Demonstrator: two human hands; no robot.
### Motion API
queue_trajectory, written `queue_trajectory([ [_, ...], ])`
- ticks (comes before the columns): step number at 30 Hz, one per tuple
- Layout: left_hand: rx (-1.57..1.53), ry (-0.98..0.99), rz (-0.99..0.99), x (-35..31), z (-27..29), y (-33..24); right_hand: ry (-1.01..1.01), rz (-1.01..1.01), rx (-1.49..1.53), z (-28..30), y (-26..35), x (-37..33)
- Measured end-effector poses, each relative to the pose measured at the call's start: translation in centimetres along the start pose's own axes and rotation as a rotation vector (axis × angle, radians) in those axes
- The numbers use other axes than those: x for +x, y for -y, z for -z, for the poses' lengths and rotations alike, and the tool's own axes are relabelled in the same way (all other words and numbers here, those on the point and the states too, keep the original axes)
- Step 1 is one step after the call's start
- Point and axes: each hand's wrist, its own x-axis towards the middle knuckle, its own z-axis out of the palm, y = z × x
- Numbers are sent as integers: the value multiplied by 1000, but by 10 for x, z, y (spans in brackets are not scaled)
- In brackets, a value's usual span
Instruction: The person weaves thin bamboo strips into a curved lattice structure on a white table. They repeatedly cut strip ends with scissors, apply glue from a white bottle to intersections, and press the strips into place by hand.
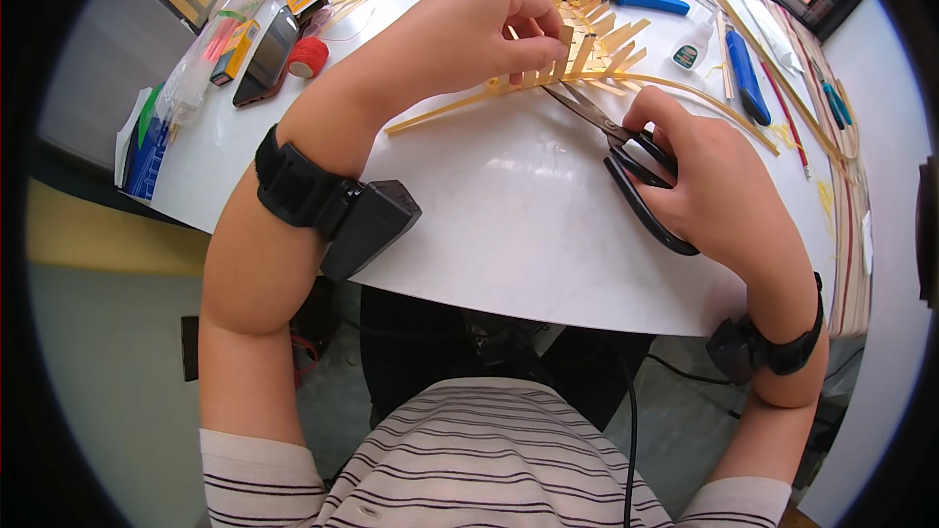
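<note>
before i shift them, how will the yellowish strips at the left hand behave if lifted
The strips are likely light, being thin and narrow, and probably springy, as some seem bowed. Their many protruding ends might snag.

Left fingers (536,10) pinched, right fingers (648,110) curled, elbows (252,305) bent

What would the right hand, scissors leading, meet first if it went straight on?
Going on blades first, the scissors in the right hand would likely meet the near edge of the woven strip piece, beside the left hand; depth there is unclear.
</note>
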Motion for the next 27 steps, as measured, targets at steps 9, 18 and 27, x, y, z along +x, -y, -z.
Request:
queue_trajectory([
  [9, -1, 24, -5, -1, 0, -1, 87, -80, -21, 8, 11, 2],
  [18, 25, 19, 14, 0, 1, -2, 87, -58, 3, 8, 9, 2],
  [27, 30, -2, 15, -1, 0, -3, 89, -51, -17, 6, 8, 1],
])
